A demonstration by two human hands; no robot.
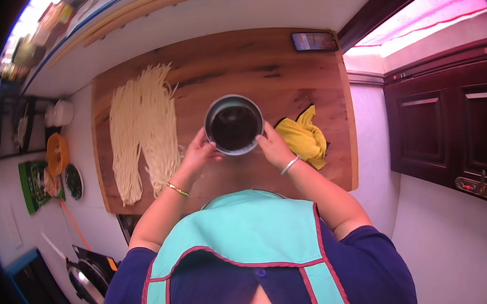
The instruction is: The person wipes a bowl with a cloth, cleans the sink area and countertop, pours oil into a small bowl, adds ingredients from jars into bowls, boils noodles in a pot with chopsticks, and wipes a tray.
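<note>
Bowl [238, 100] sits between left grip [198, 151] and right grip [272, 145], both clamped on its sides.

Bowl [237, 100] is between noodles [139, 123] and cloth [307, 140]
Noodles lie left on the table [234, 74], cloth right, phone [314, 41] near far right corner.

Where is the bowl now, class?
In the head view, the bowl is central, held between left hand and right hand, noodles to its left, cloth to its right.
</note>
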